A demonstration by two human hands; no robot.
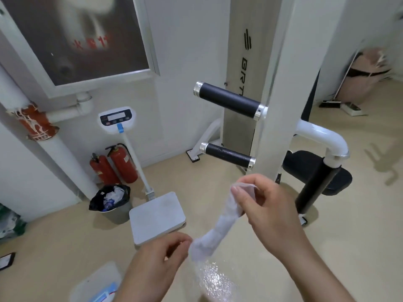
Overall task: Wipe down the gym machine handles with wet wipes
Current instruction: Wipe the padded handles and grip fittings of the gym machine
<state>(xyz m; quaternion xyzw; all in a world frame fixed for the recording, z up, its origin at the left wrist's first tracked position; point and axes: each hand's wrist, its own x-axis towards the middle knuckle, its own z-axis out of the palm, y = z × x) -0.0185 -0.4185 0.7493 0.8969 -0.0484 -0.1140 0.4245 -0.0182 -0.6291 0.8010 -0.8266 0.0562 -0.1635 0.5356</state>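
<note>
Item 1: thin white damp wet wipe [220, 223], twisted into a loose rope, low in the centre of the view. Judged very light, limp and without stiffness; likely to cling to itself and tear if pulled hard. Best taken by opposite edges and spread flat, then wrapped around a grip.

Item 2: right hand [266, 205], at 1 o'clock of the wipe. Thumb and fingertips pinch the wipe's upper end.

Item 3: left hand [161, 256], at 8 o'clock of the wipe. Fingers curled at the wipe's lower end; whether they actually pinch it cannot be told (the contact is hidden behind the knuckles).

Item 4: upper black foam-covered handle with chrome end caps [229, 101], jutting from the white machine upright [277, 105], at 12 o'clock of the wipe, well apart from it. Judged rigid, fixed and slightly grippy.

Item 5: lower black handle of the same make [227, 154], directly beneath item 4, nearer the hands but not touched.

Item 6: black upright handle on a white curved tube [316, 188], at 3 o'clock of the right hand.

Item 7: clear plastic wipe packet with blue label [98, 286], on the floor at 7 o'clock.

Item 8: black-lined waste bin [113, 201], at 9 o'clock (part full).

Item 9: white floor scale with post [157, 216], between bin and hands.
</note>
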